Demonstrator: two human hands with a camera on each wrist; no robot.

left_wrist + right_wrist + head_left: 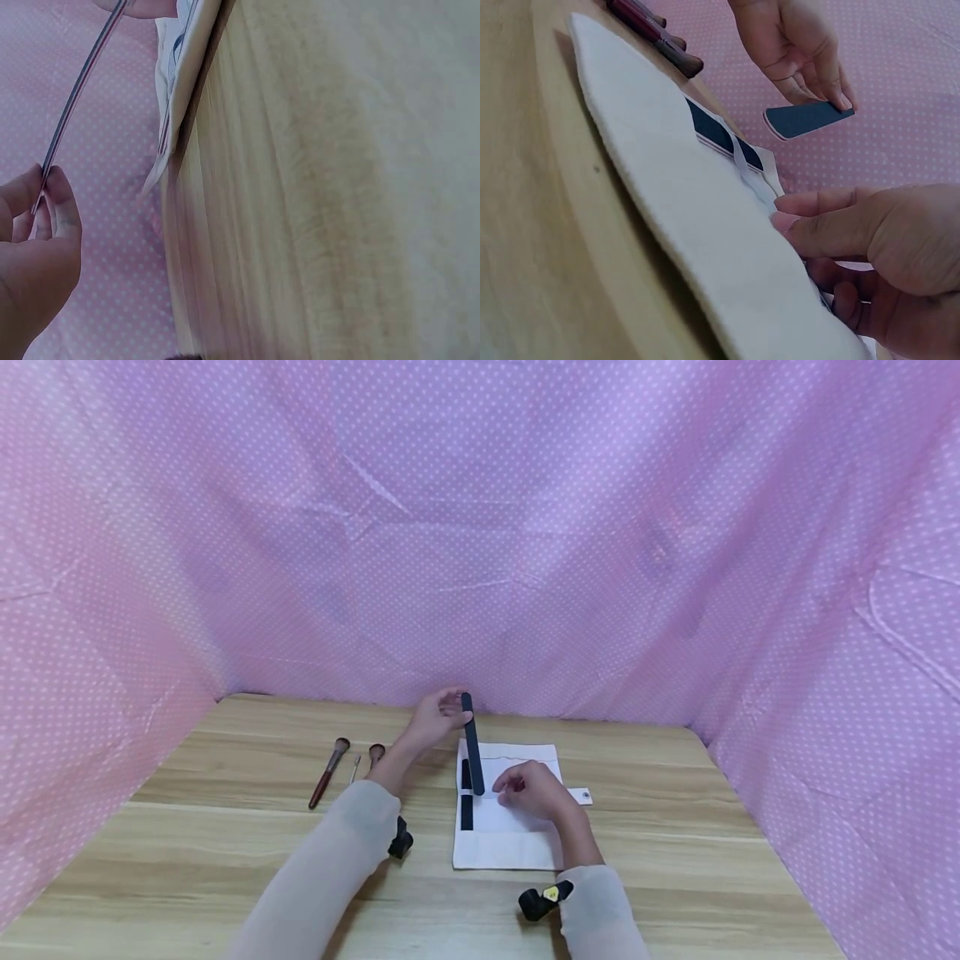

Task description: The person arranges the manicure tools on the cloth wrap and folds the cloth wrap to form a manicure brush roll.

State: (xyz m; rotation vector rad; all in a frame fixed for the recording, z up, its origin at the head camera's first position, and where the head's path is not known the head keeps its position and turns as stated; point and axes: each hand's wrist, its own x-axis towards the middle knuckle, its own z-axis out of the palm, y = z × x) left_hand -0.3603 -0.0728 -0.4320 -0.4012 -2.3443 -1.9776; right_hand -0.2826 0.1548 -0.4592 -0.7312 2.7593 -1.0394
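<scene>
Over the left part of the open white pouch on the wooden counter, the raised black nail file is pinched near its far end by the left-hand grip, its free end held apart from the fabric. At the pouch, the right-hand grip pinches the white elastic band between thumb and index finger. Beneath this band lies a second black file; dark-bristled brushes lie farther left, apart from the pouch.
</scene>
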